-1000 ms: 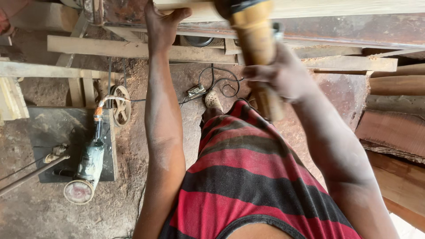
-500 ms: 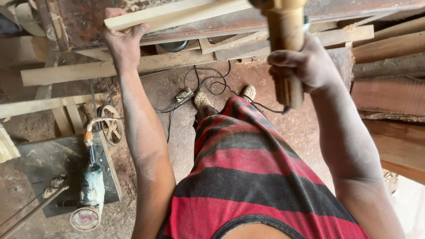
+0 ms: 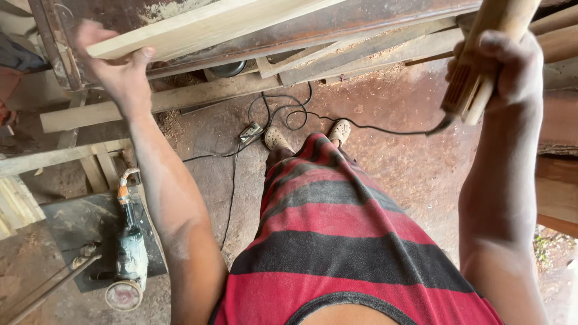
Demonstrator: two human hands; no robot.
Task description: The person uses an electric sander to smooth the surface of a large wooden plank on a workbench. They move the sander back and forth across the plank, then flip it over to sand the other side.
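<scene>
My left hand [image 3: 117, 69] grips the near end of a pale wooden plank [image 3: 211, 24] that lies across a rusty metal table edge [image 3: 337, 21] at the top of the head view. My right hand [image 3: 509, 66] is closed around the tan handle of a corded power tool [image 3: 481, 60], held up at the top right; the tool's working end is out of view. Its black cable [image 3: 385, 127] trails down and left across the floor. My red and black striped shirt [image 3: 349, 241] fills the lower middle.
An angle grinder [image 3: 129, 259] lies on a dark slab at lower left. A white socket strip [image 3: 251, 131] sits on the dusty red floor beside my light shoes [image 3: 277, 138]. Loose timber lengths [image 3: 180, 96] lie under the table; stacked boards [image 3: 557, 198] stand at right.
The view has tilted and shifted: my left hand with the plank end has moved left, and my right hand with the tool has swung further right and up.
</scene>
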